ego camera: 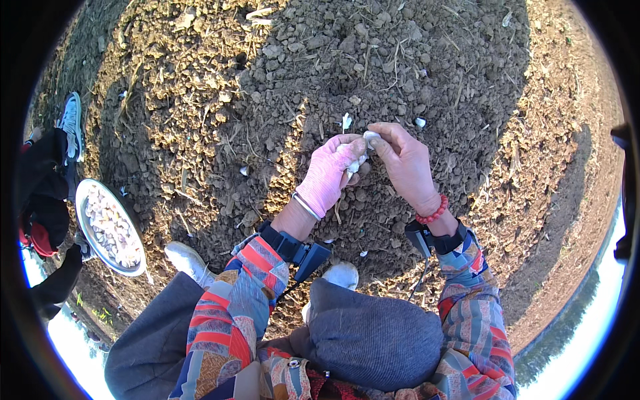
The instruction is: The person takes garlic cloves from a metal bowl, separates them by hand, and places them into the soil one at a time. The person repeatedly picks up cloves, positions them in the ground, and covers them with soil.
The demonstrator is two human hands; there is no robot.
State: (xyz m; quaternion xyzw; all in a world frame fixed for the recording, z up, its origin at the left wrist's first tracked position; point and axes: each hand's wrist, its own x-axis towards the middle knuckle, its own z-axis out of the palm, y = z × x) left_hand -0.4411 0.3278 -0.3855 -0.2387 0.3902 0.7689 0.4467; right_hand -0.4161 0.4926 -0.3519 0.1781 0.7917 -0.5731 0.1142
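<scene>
My left hand, in a pink fingerless-looking glove, is closed around several white garlic cloves. Thumb and fingertips of my bare right hand pinch one pale garlic clove right at the left thumb. Both hands are held above dark, cloddy soil. A white clove stands in the soil just beyond my left hand. Another clove lies beyond my right hand. The lower fingers of my left hand are partly hidden by the cloves and shadow.
At the left, a round metal basin holds many cloves. Beside it is another person's dark-clothed leg and a striped shoe. My white shoes rest on the soil. Dry straw bits and a few cloves are scattered about.
</scene>
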